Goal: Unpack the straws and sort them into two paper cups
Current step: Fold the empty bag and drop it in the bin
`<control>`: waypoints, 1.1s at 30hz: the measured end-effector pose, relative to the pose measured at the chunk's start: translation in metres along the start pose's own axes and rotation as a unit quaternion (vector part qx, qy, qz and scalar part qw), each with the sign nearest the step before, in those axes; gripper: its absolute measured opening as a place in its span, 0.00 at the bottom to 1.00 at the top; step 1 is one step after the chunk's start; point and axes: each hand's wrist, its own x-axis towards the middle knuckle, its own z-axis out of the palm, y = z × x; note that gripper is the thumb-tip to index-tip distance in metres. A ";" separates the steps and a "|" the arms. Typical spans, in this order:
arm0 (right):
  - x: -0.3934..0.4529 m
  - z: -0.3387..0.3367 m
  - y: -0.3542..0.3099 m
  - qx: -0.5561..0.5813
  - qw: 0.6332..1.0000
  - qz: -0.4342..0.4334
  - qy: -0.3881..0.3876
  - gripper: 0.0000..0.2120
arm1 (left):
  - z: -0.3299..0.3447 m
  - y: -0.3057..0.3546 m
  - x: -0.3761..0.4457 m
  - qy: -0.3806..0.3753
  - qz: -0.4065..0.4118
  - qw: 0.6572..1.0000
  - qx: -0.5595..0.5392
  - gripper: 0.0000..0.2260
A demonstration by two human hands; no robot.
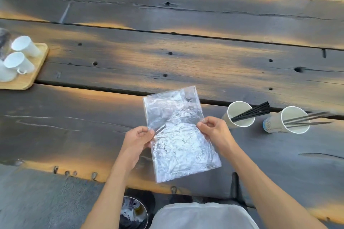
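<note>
Both hands, left (138, 138) and right (214, 129), pinch a crinkled clear plastic bag (178, 134) above the dark wooden table (130, 57); thin black straws (251, 112) already stand in two white paper cups (240, 115) just right of it. A careless sweep of the emptied bag could topple them.

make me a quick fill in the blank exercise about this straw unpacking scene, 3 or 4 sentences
1. Both hands, left hand and right hand, pinch a clear plastic ____ by its side edges.
2. The black straws stand in ____ paper cups on the right, the near cup and the far cup.
3. The white mugs at the left edge sit on a wooden ____.
4. The bag now looks ____ of straws.

Missing words: bag; two; tray; empty
</note>
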 end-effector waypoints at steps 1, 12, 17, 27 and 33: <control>0.000 -0.002 -0.001 0.015 1.000 -0.001 0.004 0.09 | 0.000 0.003 -0.002 -0.006 0.007 1.000 -0.006 0.06; -0.002 -0.011 -0.020 0.152 0.988 -0.027 -0.026 0.08 | 0.000 0.027 -0.015 -0.029 0.055 0.992 -0.113 0.02; -0.005 -0.012 -0.025 0.187 0.981 -0.038 -0.043 0.14 | -0.002 0.033 -0.019 -0.035 0.060 0.985 -0.155 0.05; -0.009 -0.009 -0.027 0.070 0.994 -0.075 -0.030 0.05 | 0.000 0.039 -0.025 0.015 0.077 0.993 -0.084 0.07; -0.021 -0.001 -0.027 0.116 0.992 -0.019 -0.052 0.17 | 0.004 0.036 -0.032 0.055 0.101 0.987 -0.108 0.10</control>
